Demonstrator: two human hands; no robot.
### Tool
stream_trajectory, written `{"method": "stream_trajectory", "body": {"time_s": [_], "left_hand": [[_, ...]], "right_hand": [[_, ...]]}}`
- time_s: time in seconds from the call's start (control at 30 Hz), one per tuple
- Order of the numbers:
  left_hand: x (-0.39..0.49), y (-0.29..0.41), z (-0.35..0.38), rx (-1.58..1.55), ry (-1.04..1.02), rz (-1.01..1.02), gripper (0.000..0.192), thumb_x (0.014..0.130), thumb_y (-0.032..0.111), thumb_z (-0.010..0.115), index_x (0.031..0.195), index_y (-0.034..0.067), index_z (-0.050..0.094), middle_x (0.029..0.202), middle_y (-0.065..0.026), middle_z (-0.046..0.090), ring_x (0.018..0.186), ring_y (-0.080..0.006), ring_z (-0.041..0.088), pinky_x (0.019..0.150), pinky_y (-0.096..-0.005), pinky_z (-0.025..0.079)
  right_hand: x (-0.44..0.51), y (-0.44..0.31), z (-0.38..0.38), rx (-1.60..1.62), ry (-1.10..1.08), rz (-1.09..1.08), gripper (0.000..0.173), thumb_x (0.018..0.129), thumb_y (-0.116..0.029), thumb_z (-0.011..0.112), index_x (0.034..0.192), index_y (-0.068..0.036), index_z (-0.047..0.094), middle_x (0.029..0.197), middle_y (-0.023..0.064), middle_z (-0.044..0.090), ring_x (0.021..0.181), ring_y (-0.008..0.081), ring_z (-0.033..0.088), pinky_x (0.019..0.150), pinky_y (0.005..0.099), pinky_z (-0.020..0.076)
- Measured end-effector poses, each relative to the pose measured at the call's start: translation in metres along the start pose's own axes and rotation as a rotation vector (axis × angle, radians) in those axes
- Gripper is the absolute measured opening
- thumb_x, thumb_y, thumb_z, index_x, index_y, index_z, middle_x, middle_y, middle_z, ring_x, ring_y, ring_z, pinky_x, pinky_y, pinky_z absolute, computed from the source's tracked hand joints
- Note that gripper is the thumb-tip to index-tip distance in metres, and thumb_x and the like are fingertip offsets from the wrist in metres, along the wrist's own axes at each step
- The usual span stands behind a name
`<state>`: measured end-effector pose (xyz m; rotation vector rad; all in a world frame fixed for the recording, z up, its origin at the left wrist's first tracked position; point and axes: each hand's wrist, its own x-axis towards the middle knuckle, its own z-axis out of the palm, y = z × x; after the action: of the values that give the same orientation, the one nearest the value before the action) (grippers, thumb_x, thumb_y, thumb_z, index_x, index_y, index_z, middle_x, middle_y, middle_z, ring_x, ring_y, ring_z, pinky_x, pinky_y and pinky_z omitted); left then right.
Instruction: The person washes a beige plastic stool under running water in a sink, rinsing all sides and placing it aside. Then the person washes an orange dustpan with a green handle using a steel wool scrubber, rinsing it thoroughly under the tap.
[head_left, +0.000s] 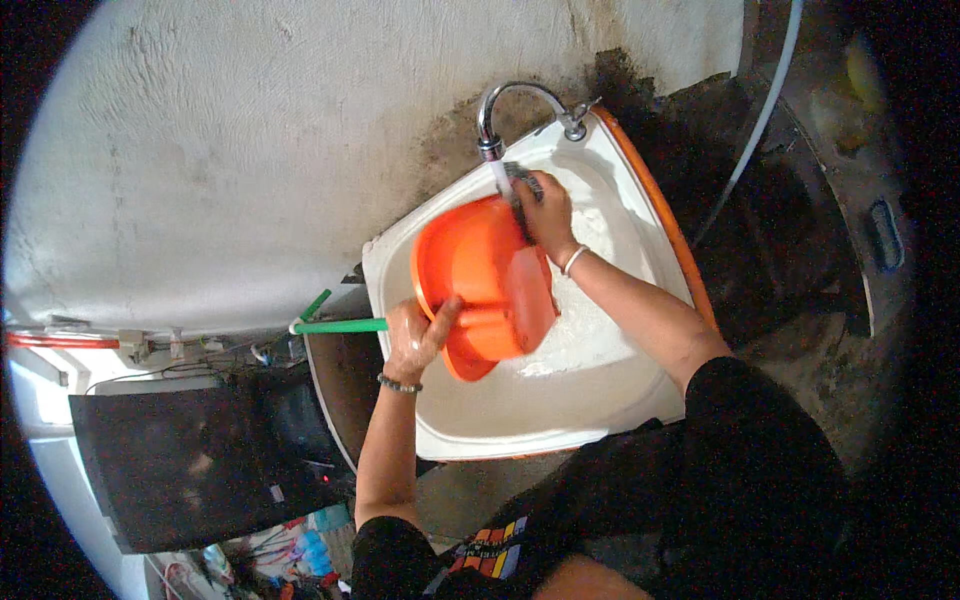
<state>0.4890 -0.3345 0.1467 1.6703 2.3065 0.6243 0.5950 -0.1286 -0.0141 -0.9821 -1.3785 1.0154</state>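
Note:
An orange plastic tub (480, 255) is tilted over a white sink basin (600, 337), its inside turned away from me. My left hand (416, 337) is wet and grips the tub's rim, thumb on the outer wall. In my right hand (547, 214) is a dark scrubber (523, 180), pressed against the tub's far side; motion blur hides whether it is a brush or a pad. Water (500, 176) runs from the curved chrome faucet (517, 86) beside the scrubber and the right fingers.
Behind the sink rises a stained pale wall (225, 150). A green pipe (341, 327) with a white joint reaches toward the sink's left edge. Farther left stands a dark panel (187, 457). On the right, a pale hose (765, 112) hangs beside the sink's orange edge (660, 195).

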Motion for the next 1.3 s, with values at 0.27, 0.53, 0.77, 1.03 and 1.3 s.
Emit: {"method": "stream_trajectory", "body": {"time_s": [0.27,0.53,0.77,1.03,1.3], "left_hand": [[0.035,-0.030,-0.020,-0.335,0.131,-0.203,0.045,0.093,0.043,0.062,0.100,-0.001,0.070,0.084,-0.0125,0.072,0.078,-0.0172,0.067,0.071,-0.0330,0.052],[0.069,-0.045,-0.009,-0.069,0.184,-0.234,0.053,0.093,0.051,0.055,0.101,0.001,0.069,0.088,-0.0177,0.071,0.089,-0.0302,0.069,0.080,-0.0388,0.050],[0.064,-0.024,-0.018,-0.143,0.193,-0.319,0.047,0.095,0.042,0.057,0.099,-0.004,0.066,0.089,-0.0141,0.070,0.082,-0.0238,0.066,0.077,-0.0356,0.050],[0.037,0.002,-0.039,-0.767,0.112,-0.182,0.043,0.099,0.029,0.055,0.127,-0.004,0.052,0.121,-0.0087,0.060,0.108,-0.0150,0.057,0.091,-0.0306,0.048],[0.046,-0.013,-0.038,-0.585,0.153,-0.225,0.044,0.097,0.036,0.058,0.110,-0.006,0.064,0.102,-0.0081,0.067,0.092,-0.0147,0.060,0.080,-0.0306,0.049]], "right_hand": [[-0.030,-0.038,-0.011,0.054,-0.256,-0.010,0.017,0.087,-0.013,0.067,0.098,-0.002,0.060,0.090,0.0171,0.064,0.084,0.0346,0.065,0.072,0.0395,0.0503],[0.031,-0.042,0.042,0.077,-0.325,-0.162,0.033,0.092,-0.035,0.061,0.101,-0.003,0.066,0.091,0.0230,0.066,0.086,0.0399,0.065,0.074,0.0441,0.0496],[-0.031,-0.020,-0.022,0.144,-0.398,0.069,0.024,0.092,-0.023,0.063,0.104,-0.002,0.066,0.095,0.0170,0.068,0.089,0.0283,0.068,0.077,0.0363,0.0505],[0.017,-0.010,0.011,-0.133,-0.224,-0.224,0.024,0.091,-0.027,0.061,0.099,-0.004,0.063,0.093,0.0191,0.066,0.086,0.0368,0.063,0.076,0.0439,0.0496],[0.025,-0.049,0.004,-0.083,-0.514,-0.045,0.028,0.093,-0.028,0.059,0.102,-0.002,0.065,0.095,0.0206,0.067,0.091,0.0391,0.065,0.081,0.0457,0.0503]]}}
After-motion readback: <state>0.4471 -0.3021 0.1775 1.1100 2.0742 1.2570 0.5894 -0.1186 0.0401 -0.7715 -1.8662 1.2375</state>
